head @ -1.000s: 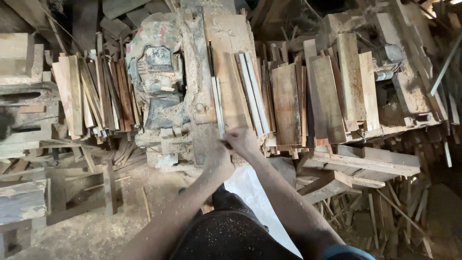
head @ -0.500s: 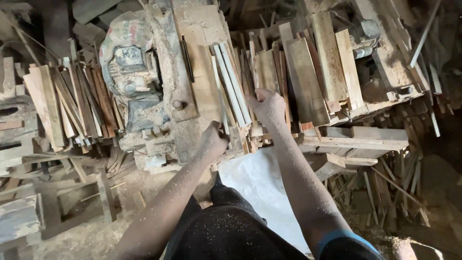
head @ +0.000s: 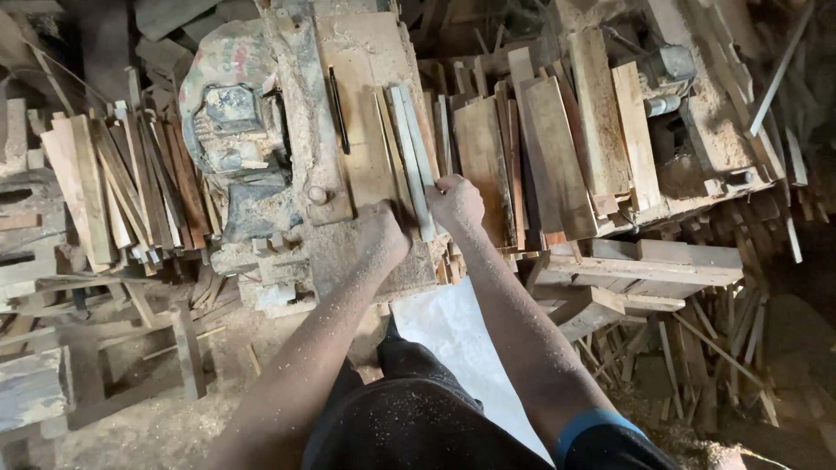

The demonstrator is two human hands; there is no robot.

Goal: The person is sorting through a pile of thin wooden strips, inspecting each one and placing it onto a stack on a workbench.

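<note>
1. A pair of pale, narrow wooden strips is seen lying side by side on the sawdust-covered tabletop, running away from the person, slightly tilted to the left at the far end.
2. The strips are light grey-cream in colour (paler than the brown boards around them) and long and thin, with square-cut ends.
3. The near ends of the strips are met by the right hand, whose fingers are curled around them in a closed grasp.
4. The left hand is clenched just to the left of the strips, at the near edge of the tabletop; whether anything is held inside it cannot be told.
5. A dark saw slot is seen in the tabletop to the left of the strips.
6. Wider brown boards are stacked just to the right of the right hand, and a bundle of thin offcuts is piled well to the left, beyond a dusty motor.
</note>
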